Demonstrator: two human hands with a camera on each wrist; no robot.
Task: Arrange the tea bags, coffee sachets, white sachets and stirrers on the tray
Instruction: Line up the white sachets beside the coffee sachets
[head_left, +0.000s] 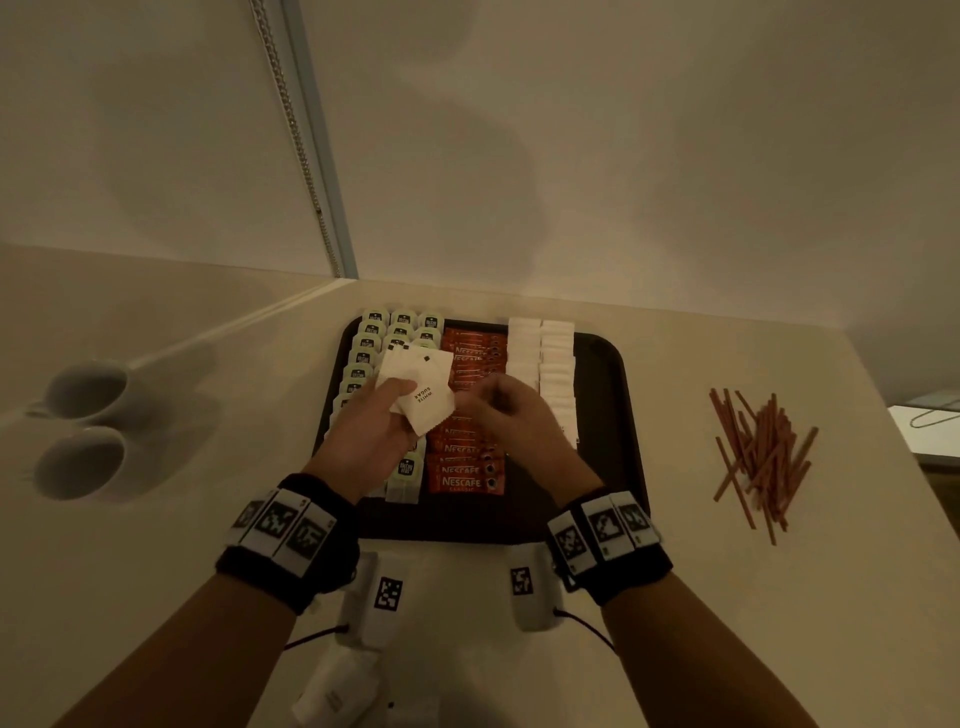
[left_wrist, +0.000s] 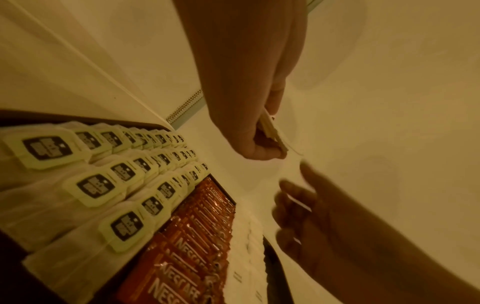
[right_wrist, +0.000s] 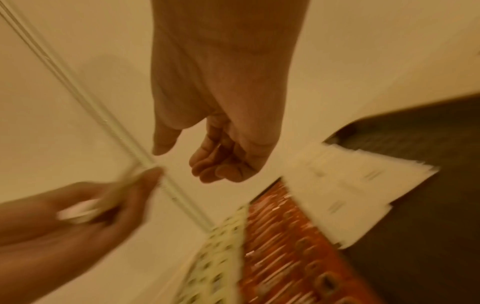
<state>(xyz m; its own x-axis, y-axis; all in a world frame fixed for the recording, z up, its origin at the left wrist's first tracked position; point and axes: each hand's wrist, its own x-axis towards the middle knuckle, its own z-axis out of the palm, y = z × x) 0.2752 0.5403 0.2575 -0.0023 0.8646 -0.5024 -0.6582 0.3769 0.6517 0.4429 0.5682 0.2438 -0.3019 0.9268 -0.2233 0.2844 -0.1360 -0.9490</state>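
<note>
Head view: left hand holds white sachets above tray.

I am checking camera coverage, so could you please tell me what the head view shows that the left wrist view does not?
Only the head view shows the stirrers heaped on the counter right of the tray, two white cups at left, and the "white sugar" print on the sachets the left hand holds. Only the left wrist view shows those white sachets edge-on in the grip. Both show the tea bags, coffee sachets and the right hand, which holds nothing.
</note>
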